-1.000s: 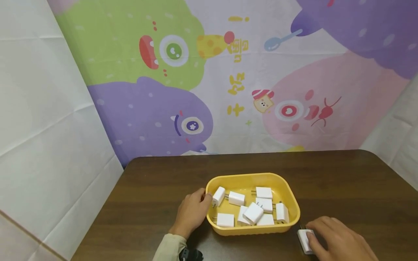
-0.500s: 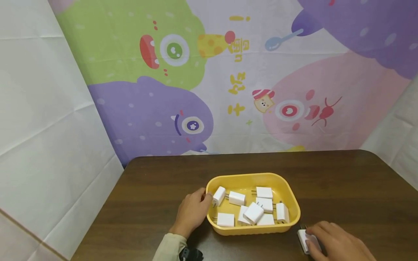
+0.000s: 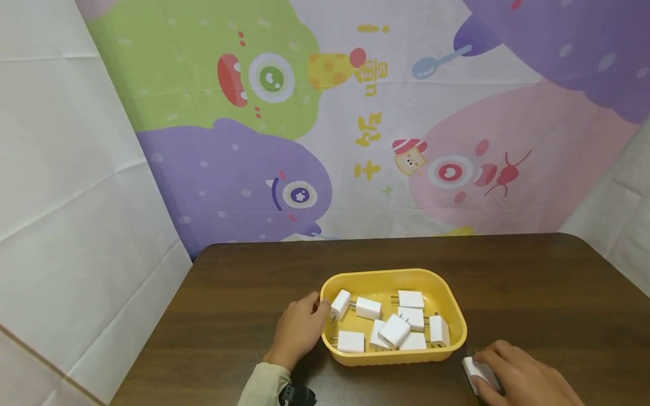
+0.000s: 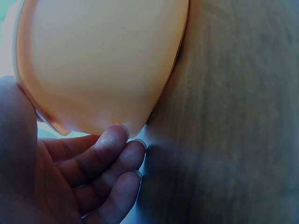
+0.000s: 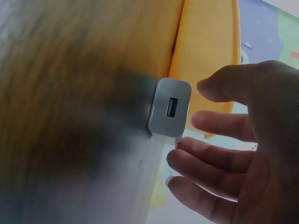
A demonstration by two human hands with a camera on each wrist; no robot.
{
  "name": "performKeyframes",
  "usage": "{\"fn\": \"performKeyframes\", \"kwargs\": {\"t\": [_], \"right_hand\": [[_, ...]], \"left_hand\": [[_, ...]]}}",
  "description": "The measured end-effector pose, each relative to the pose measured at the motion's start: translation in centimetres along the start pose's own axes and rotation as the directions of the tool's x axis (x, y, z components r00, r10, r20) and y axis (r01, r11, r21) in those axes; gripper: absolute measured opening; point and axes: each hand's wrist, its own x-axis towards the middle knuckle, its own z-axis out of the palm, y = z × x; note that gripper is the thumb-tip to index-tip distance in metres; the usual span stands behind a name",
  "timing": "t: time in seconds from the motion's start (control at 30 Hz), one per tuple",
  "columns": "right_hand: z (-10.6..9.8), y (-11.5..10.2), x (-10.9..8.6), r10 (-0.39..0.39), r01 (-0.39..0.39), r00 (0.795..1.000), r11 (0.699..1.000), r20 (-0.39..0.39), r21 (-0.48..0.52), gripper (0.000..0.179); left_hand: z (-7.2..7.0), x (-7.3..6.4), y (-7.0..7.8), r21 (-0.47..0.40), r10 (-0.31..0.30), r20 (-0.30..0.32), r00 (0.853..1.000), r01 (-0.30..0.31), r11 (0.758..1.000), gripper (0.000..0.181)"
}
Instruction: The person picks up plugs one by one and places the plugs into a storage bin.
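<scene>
My left hand (image 3: pixel 299 330) holds the left end of a yellow plastic tub (image 3: pixel 393 361), thumb at the rim and curled fingers (image 4: pixel 112 140) against the outer wall. Several white charger plugs, among them one plug (image 3: pixel 350 342) at the near left corner, lie loose in the tub. To the right of the tub a separate charger plug (image 3: pixel 472 373) rests flat on the table, prongs facing away. My right hand (image 3: pixel 525 375) is close over it. In the right wrist view, the relaxed thumb and fingers stand a little apart from this plug (image 5: pixel 169 107), whose USB port faces the camera.
The dark wooden table (image 3: pixel 244 282) extends around the tub. A patterned curtain (image 3: pixel 355 214) with cartoon monsters hangs behind its far edge, with white sheets (image 3: pixel 91 186) at the sides. A dark watch-like band (image 3: pixel 297 396) is on my left wrist.
My right hand has shifted slightly rightward over the plug, uncovering more of its top. The plug, the tub and my left hand have stayed in place.
</scene>
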Motion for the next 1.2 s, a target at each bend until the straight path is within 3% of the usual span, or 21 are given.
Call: {"fn": "performKeyframes", "kwargs": {"t": [0.3,0.67,0.93,1.2], "right_hand": [[0.41,-0.10,-0.46,-0.029,0.031,0.994,0.999,-0.109,0.025,0.038],[0.18,-0.10,0.00,0.045,-0.047,0.998,0.998,0.052,0.031,0.045],[0.47,0.45,0.06,0.015,-0.018,0.997,0.999,0.082,0.044,0.047],[0.79,0.46,0.44,0.059,-0.069,0.984,0.996,0.166,0.056,0.050]], "left_hand": [[-0.04,-0.06,0.18,-0.003,0.006,0.007,1.000,-0.006,1.000,0.026],[-0.02,0.05,0.05,-0.018,-0.014,0.011,1.000,0.014,1.000,0.025],[-0.03,0.02,0.02,-0.017,-0.017,0.013,1.000,0.017,1.000,0.025],[-0.04,-0.01,0.15,-0.017,-0.014,0.008,1.000,0.015,1.000,0.025]]}}
